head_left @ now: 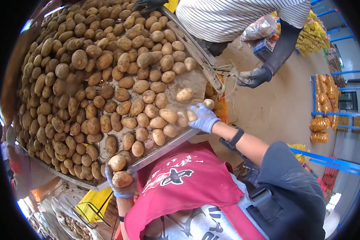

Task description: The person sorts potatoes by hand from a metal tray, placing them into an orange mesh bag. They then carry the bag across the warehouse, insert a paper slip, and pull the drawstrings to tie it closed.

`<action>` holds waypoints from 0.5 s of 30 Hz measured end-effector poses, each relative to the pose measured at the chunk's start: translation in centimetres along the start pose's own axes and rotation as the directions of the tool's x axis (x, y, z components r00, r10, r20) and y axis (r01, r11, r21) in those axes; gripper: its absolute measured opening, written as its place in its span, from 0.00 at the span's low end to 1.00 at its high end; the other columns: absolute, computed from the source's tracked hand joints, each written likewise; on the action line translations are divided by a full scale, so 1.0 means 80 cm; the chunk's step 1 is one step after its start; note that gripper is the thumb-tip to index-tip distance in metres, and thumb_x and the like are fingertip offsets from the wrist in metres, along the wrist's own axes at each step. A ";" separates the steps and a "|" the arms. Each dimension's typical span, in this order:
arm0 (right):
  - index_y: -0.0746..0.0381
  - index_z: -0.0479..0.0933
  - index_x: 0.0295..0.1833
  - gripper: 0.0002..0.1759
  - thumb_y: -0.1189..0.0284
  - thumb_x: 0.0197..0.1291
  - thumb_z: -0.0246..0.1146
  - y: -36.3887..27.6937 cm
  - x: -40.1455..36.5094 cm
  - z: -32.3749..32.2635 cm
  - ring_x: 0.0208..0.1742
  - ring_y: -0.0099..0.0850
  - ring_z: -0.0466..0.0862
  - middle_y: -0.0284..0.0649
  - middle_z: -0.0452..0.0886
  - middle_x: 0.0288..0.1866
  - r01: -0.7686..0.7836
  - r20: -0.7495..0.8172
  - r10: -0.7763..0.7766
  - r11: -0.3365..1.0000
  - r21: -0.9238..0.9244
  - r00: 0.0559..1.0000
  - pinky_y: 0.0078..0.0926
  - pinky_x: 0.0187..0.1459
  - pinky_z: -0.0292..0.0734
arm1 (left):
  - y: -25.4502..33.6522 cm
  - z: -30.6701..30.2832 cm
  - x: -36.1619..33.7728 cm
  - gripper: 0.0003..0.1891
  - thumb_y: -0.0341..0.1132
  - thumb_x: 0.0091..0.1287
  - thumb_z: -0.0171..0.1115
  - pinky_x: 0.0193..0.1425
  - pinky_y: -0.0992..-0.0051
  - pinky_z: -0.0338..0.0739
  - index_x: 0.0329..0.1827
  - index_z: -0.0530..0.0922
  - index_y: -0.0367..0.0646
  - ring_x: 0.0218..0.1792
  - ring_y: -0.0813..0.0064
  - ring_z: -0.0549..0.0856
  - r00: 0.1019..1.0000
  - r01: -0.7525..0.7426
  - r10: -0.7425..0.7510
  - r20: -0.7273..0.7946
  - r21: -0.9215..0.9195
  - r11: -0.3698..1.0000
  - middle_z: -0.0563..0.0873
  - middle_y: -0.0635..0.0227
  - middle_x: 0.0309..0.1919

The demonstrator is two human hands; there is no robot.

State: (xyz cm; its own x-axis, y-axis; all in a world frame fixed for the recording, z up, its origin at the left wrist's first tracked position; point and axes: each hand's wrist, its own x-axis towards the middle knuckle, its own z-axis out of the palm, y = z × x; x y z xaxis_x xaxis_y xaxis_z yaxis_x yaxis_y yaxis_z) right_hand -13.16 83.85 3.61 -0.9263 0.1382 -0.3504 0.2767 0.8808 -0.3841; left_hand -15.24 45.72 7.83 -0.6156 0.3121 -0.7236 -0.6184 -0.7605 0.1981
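Tabletop [196,80]: potatoes [122,179] in left-hand fingers [109,176]

Blue gloves [206,118], black wristbands [237,137] and a star-printed crimson apron [208,182] are worn.

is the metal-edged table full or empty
Partly full: potatoes crowd much of the metal-edged table, but bare surface shows between the looser ones near the gloved right hand.

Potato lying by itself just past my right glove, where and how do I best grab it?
I'd grip that potato across its middle, pinching the long sides, coming from the side nearest your right hand: it looks oval, with bare tabletop around it.
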 end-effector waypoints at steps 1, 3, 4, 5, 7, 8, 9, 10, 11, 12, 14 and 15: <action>0.58 0.67 0.63 0.32 0.60 0.52 0.61 0.022 -0.005 0.005 0.46 0.40 0.80 0.49 0.74 0.52 -0.081 0.041 0.070 0.923 0.375 0.997 0.35 0.45 0.78 | -0.007 0.015 -0.001 0.27 0.59 0.60 0.56 0.33 0.66 0.75 0.51 0.75 0.47 0.34 0.66 0.79 0.998 0.056 -0.057 0.030 0.034 0.998 0.82 0.61 0.45; 0.62 0.66 0.62 0.27 0.64 0.58 0.56 0.034 -0.001 -0.012 0.42 0.34 0.82 0.45 0.77 0.50 -0.210 0.188 0.095 0.388 0.897 0.978 0.30 0.37 0.81 | -0.019 0.042 -0.006 0.26 0.59 0.60 0.56 0.32 0.65 0.74 0.51 0.75 0.47 0.34 0.65 0.79 0.988 0.128 -0.134 0.074 0.086 0.988 0.82 0.61 0.44; 0.63 0.64 0.65 0.28 0.65 0.58 0.51 0.036 0.001 -0.023 0.30 0.33 0.83 0.48 0.78 0.46 -0.296 0.296 -0.012 -0.029 0.955 0.955 0.27 0.32 0.81 | -0.024 0.046 -0.005 0.28 0.60 0.60 0.55 0.30 0.65 0.74 0.53 0.75 0.47 0.33 0.65 0.80 0.989 0.134 -0.140 0.050 0.107 0.985 0.82 0.62 0.43; 0.63 0.64 0.65 0.28 0.65 0.59 0.50 0.020 -0.006 -0.040 0.31 0.34 0.83 0.48 0.78 0.47 -0.329 0.325 -0.060 -0.109 0.938 0.944 0.28 0.32 0.82 | -0.027 0.042 0.002 0.32 0.61 0.60 0.54 0.30 0.65 0.75 0.58 0.72 0.47 0.34 0.66 0.80 0.984 0.127 -0.144 0.106 0.153 0.980 0.81 0.58 0.49; 0.64 0.64 0.65 0.27 0.65 0.61 0.48 -0.004 -0.015 -0.075 0.31 0.35 0.82 0.48 0.78 0.48 -0.385 0.357 -0.151 -0.253 0.888 0.922 0.29 0.32 0.82 | -0.039 0.066 0.009 0.35 0.62 0.60 0.53 0.32 0.65 0.79 0.62 0.68 0.43 0.35 0.65 0.81 0.960 0.157 -0.195 0.203 0.190 0.969 0.77 0.53 0.56; 0.64 0.66 0.64 0.26 0.62 0.63 0.49 -0.008 -0.012 -0.070 0.31 0.34 0.83 0.48 0.78 0.49 -0.377 0.353 -0.138 -0.238 0.895 0.926 0.30 0.33 0.83 | -0.045 0.078 0.013 0.36 0.61 0.61 0.53 0.34 0.65 0.80 0.63 0.67 0.41 0.36 0.64 0.82 0.935 0.192 -0.245 0.257 0.213 0.958 0.74 0.51 0.59; 0.64 0.66 0.63 0.25 0.62 0.64 0.48 -0.016 -0.012 -0.072 0.32 0.34 0.83 0.47 0.78 0.49 -0.380 0.349 -0.167 -0.228 0.896 0.922 0.30 0.34 0.83 | -0.049 0.088 0.015 0.37 0.60 0.61 0.53 0.36 0.65 0.82 0.64 0.65 0.39 0.37 0.63 0.82 0.909 0.214 -0.282 0.306 0.236 0.948 0.72 0.48 0.61; 0.64 0.67 0.62 0.25 0.62 0.64 0.48 -0.033 -0.010 -0.078 0.34 0.33 0.83 0.47 0.78 0.50 -0.389 0.348 -0.205 -0.218 0.895 0.915 0.30 0.34 0.83 | -0.054 0.091 0.017 0.37 0.59 0.61 0.52 0.37 0.66 0.83 0.64 0.65 0.37 0.37 0.62 0.82 0.915 0.133 -0.240 0.325 0.317 0.939 0.74 0.47 0.58; 0.64 0.68 0.62 0.25 0.61 0.65 0.48 -0.049 -0.007 -0.081 0.35 0.33 0.83 0.46 0.78 0.50 -0.400 0.348 -0.247 -0.209 0.892 0.904 0.30 0.34 0.84 | -0.059 0.096 0.023 0.36 0.58 0.61 0.53 0.36 0.65 0.83 0.64 0.64 0.38 0.38 0.62 0.83 0.893 0.137 -0.265 0.363 0.342 0.930 0.76 0.49 0.54; 0.64 0.69 0.60 0.23 0.61 0.65 0.49 -0.061 -0.004 -0.081 0.38 0.32 0.83 0.45 0.78 0.49 -0.318 0.295 -0.268 -0.045 0.947 0.917 0.29 0.35 0.82 | -0.063 0.102 0.026 0.36 0.58 0.61 0.53 0.36 0.65 0.82 0.64 0.64 0.38 0.38 0.62 0.83 0.879 0.142 -0.282 0.385 0.354 0.924 0.77 0.50 0.52; 0.64 0.72 0.57 0.22 0.59 0.66 0.50 -0.084 0.000 -0.081 0.42 0.31 0.81 0.44 0.79 0.46 -0.132 0.204 -0.283 0.253 0.958 0.937 0.29 0.35 0.80 | -0.068 0.110 0.030 0.37 0.59 0.61 0.54 0.37 0.66 0.82 0.64 0.64 0.38 0.39 0.61 0.83 0.861 0.142 -0.299 0.410 0.372 0.918 0.79 0.52 0.50; 0.63 0.73 0.52 0.20 0.60 0.66 0.50 -0.090 0.008 -0.055 0.39 0.34 0.82 0.46 0.80 0.41 0.213 -0.065 -0.345 0.412 0.886 0.937 0.32 0.33 0.78 | -0.069 0.111 0.030 0.37 0.59 0.61 0.54 0.38 0.66 0.82 0.64 0.64 0.38 0.40 0.60 0.83 0.860 0.133 -0.295 0.416 0.377 0.917 0.79 0.53 0.49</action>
State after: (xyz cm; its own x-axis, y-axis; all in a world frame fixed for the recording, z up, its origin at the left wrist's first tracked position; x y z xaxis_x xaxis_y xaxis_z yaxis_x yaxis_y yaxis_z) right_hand -16.90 79.57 9.94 -0.9794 -0.1448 -0.1404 0.1433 -0.0092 -0.9896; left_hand -17.61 55.69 10.87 -0.5499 0.7297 -0.4063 -0.8327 -0.4412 0.3347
